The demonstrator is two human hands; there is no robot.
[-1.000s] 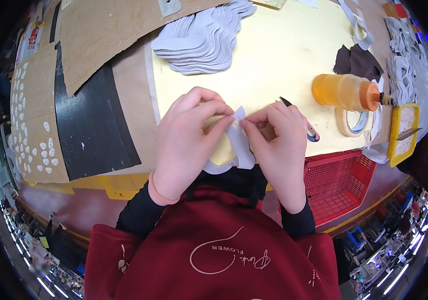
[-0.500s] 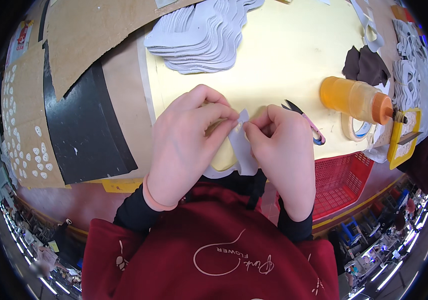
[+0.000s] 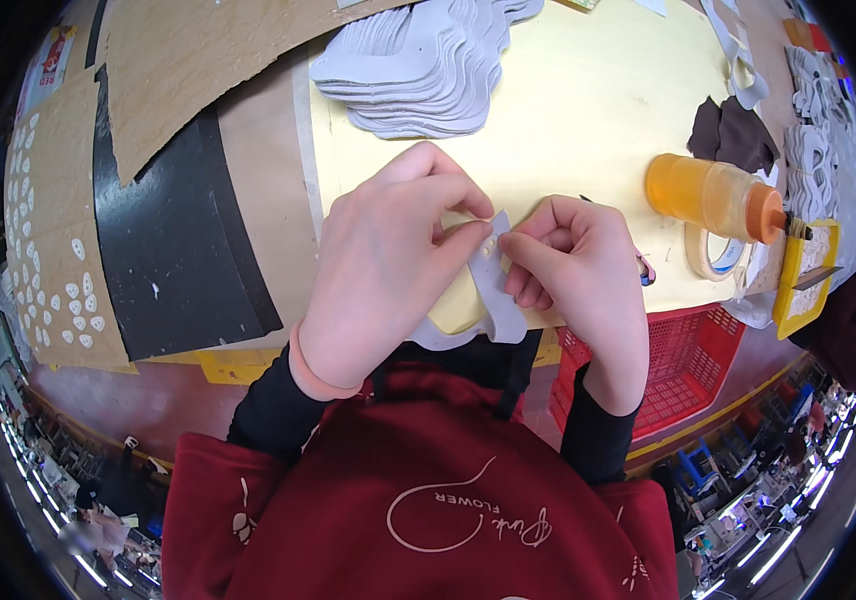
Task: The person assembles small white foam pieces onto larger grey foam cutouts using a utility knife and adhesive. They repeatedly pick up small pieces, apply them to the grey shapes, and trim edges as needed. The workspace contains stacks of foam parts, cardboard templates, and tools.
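Observation:
Between my hands lies a light grey curved cut piece (image 3: pixel 498 303), looking like a shoe upper piece, at the near edge of the yellow-topped table. My left hand (image 3: pixel 388 255) pinches its upper end between thumb and fingertips. Thumb and index finger of my right hand (image 3: pixel 585 262) are closed at the opposite edge of the same end, close to the left fingertips. Small whitish bits (image 3: pixel 489 246) show on the grey surface between the fingertips. Scissors (image 3: pixel 646 270) lie beyond my right hand, mostly hidden by it.
A stack of similar grey pieces (image 3: pixel 413 75) stands ahead. To the right are an orange-capped bottle (image 3: pixel 713 195) with amber liquid, a tape roll (image 3: pixel 716 252), dark scraps (image 3: pixel 733 133) and a yellow tray (image 3: pixel 806 280). Below hangs a red crate (image 3: pixel 693 365); cardboard (image 3: pixel 203 65) covers the left.
My right hand has shifted slightly right and its fingers have loosened a little, uncovering whitish bits on the piece. The scissors are more covered now. The whole view has shifted slightly.

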